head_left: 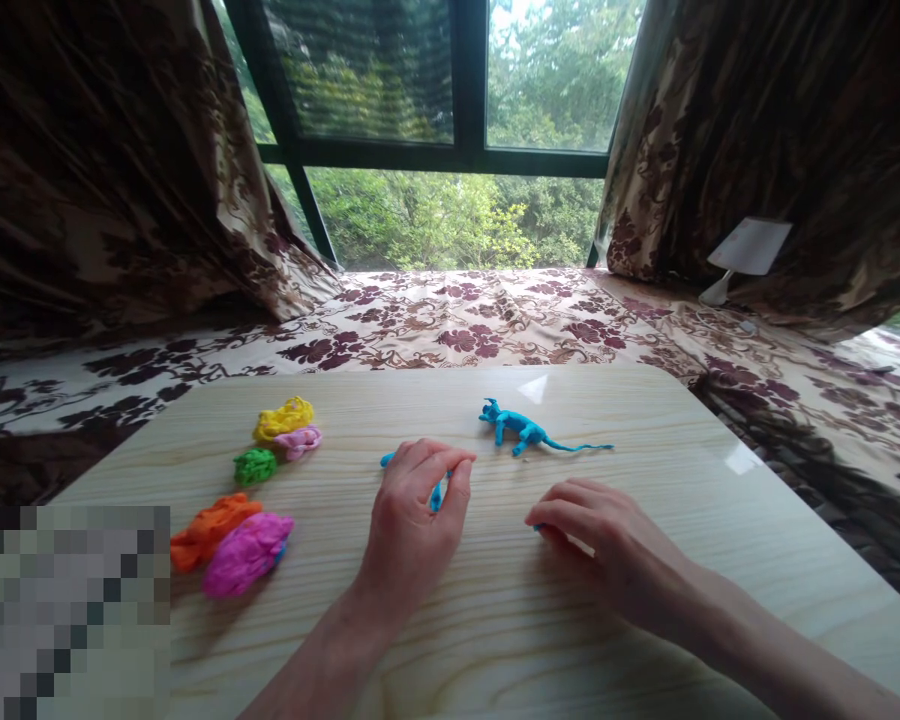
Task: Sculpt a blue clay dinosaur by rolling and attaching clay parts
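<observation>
Head view: left hand [411, 520] curls over blue clay [436, 496], grip unclear; right hand [604, 527] pinches blue bit [538, 526], toy animal [521, 427] at its eleven o'clock.

Blue clay piece [436, 496]; blue figure [521, 428]; pale wood-grained tabletop [720, 490]; maroon-flowered cloth [465, 312].

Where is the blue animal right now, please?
In the head view, the blue animal lies on the table, right of centre and toward its far edge, beyond the left hand and right hand.
</observation>
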Demonstrator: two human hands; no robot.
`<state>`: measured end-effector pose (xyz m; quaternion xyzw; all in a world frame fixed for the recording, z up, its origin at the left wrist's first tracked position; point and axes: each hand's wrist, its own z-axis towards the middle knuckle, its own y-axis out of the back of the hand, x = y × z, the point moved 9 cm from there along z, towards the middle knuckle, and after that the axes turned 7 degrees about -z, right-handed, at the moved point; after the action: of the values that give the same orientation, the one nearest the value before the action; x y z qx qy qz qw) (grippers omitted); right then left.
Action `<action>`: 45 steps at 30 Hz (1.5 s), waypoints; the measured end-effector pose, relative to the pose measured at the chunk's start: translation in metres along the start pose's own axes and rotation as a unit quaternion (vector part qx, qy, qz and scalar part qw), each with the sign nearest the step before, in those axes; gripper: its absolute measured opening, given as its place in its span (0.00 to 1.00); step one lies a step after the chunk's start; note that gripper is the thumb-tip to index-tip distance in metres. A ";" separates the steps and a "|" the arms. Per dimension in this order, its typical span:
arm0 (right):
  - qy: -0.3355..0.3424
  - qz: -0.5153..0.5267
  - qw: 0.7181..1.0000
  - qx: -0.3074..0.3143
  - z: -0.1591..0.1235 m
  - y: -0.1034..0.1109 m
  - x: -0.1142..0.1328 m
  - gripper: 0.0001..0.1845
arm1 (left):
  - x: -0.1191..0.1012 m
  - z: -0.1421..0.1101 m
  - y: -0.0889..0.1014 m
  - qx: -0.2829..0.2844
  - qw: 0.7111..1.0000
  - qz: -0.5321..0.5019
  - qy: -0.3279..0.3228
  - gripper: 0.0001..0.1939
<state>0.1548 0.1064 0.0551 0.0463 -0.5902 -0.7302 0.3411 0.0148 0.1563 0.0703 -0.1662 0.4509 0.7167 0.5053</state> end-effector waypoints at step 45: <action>-0.071 -0.322 0.943 0.044 -0.085 -0.016 0.002 0.28 | 0.008 -0.005 -0.019 0.025 0.997 0.068 -0.023 0.09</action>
<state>0.1860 0.0363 0.0159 0.1969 -0.5979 -0.7759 0.0423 0.0269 0.1585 0.0535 -0.1061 0.4674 0.7415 0.4694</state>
